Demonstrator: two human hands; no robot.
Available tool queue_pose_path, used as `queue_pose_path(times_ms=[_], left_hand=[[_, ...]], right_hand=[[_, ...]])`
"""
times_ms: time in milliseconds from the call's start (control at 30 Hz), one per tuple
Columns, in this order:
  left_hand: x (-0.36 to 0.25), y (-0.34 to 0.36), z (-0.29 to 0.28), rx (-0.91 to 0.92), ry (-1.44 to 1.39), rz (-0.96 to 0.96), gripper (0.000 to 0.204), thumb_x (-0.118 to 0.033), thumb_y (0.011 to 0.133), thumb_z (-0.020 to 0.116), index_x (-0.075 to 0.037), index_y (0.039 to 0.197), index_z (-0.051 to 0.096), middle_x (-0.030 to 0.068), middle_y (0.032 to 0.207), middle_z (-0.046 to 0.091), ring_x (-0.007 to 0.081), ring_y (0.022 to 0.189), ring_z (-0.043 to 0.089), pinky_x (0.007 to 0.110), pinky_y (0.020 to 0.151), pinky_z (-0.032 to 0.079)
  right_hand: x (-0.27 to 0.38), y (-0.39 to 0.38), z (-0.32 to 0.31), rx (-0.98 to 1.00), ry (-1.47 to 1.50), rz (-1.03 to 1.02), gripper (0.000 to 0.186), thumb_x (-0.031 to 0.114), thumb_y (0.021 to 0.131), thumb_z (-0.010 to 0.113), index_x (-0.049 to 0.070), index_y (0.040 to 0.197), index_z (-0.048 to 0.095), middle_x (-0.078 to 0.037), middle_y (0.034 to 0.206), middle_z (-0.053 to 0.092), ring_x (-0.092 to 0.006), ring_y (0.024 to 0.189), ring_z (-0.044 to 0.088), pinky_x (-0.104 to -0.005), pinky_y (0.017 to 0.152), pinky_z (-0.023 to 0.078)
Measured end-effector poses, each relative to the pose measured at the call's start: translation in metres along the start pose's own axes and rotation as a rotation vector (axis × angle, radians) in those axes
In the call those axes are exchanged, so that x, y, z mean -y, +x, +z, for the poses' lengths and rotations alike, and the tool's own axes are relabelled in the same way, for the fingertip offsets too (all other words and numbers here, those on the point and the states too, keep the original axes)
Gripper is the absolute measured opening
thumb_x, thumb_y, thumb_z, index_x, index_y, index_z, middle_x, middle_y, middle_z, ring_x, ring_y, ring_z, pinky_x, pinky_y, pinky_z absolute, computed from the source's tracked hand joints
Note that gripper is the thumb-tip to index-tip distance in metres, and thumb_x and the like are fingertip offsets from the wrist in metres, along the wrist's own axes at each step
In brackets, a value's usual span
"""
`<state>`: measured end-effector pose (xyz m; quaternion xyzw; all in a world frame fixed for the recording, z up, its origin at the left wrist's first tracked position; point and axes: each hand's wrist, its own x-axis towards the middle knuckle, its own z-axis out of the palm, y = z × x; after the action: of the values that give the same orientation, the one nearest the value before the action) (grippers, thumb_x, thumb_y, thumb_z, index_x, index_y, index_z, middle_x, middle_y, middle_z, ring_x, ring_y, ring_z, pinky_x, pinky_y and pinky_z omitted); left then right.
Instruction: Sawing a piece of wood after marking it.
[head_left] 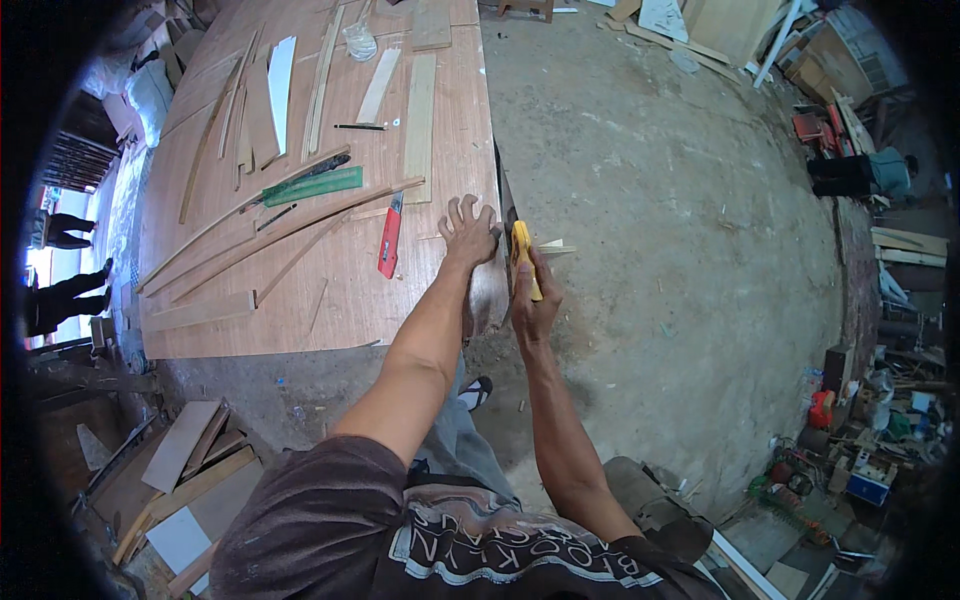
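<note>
My right hand (537,305) is closed round the yellow handle (521,245) of a hand saw. The saw's narrow dark blade (508,190) points away from me along the right edge of the wooden table (340,335). Just left of it, my left hand (470,237) presses down at the table's edge, fingers bent and spread. A thin light wood strip (430,237) shows at its left side; what lies under the palm is hidden. Pale wood ends (556,247) stick out beyond the saw. A red utility knife (390,240) lies left of my left hand.
Long wood strips (290,230), a green ruler-like piece (318,187), a pencil (360,127) and a white strip (281,85) lie on the table. Offcuts (195,450) are piled at lower left. Other people stand at the far left and right; clutter (860,450) lines the right side.
</note>
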<state>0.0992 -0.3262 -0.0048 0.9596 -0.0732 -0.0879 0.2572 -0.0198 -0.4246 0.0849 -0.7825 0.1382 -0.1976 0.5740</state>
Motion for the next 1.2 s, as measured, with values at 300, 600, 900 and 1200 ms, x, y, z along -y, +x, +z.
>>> queue_pose_path(times_ms=[300, 600, 900, 1200], left_hand=[[-0.005, 0.002, 0.003, -0.068, 0.022, 0.002, 0.032, -0.038, 0.089, 0.058, -0.02, 0.115, 0.052, 0.0105, 0.138, 0.029, 0.038, 0.137, 0.012, 0.063, 0.102, 0.016], [0.005, -0.007, 0.006, -0.095, 0.09, 0.037, 0.027, -0.037, 0.087, 0.059, -0.022, 0.11, 0.053, 0.0127, 0.139, 0.031, 0.0413, 0.136, 0.019, 0.064, 0.102, 0.019], [-0.005, -0.003, 0.016, -0.188, 0.083, 0.009, 0.024, -0.034, 0.087, 0.058, -0.021, 0.108, 0.056, 0.0105, 0.133, 0.035, 0.0381, 0.13, 0.025, 0.064, 0.095, 0.023], [-0.006, 0.004, 0.011, -0.115, 0.031, -0.019, 0.032, -0.039, 0.086, 0.057, -0.02, 0.111, 0.055, 0.013, 0.137, 0.031, 0.0387, 0.134, 0.018, 0.066, 0.099, 0.017]], right_hand=[[0.015, 0.016, -0.004, 0.066, -0.017, 0.051, 0.038, 0.017, 0.095, 0.052, -0.007, 0.124, 0.056, -0.025, 0.111, 0.065, -0.0253, 0.102, 0.064, -0.0324, 0.085, 0.05], [0.016, -0.021, -0.01, 0.113, -0.107, 0.005, 0.037, 0.013, 0.095, 0.052, -0.004, 0.128, 0.054, -0.022, 0.123, 0.06, -0.0257, 0.113, 0.06, -0.0327, 0.095, 0.046], [-0.01, -0.087, -0.037, 0.044, -0.006, -0.028, 0.037, 0.009, 0.093, 0.053, -0.003, 0.128, 0.055, -0.02, 0.12, 0.063, -0.0231, 0.101, 0.066, -0.0322, 0.083, 0.051], [0.034, -0.171, -0.141, 0.076, -0.257, -0.031, 0.036, 0.011, 0.095, 0.053, -0.005, 0.128, 0.055, -0.008, 0.092, 0.066, -0.0069, 0.062, 0.053, -0.0219, 0.056, 0.046]])
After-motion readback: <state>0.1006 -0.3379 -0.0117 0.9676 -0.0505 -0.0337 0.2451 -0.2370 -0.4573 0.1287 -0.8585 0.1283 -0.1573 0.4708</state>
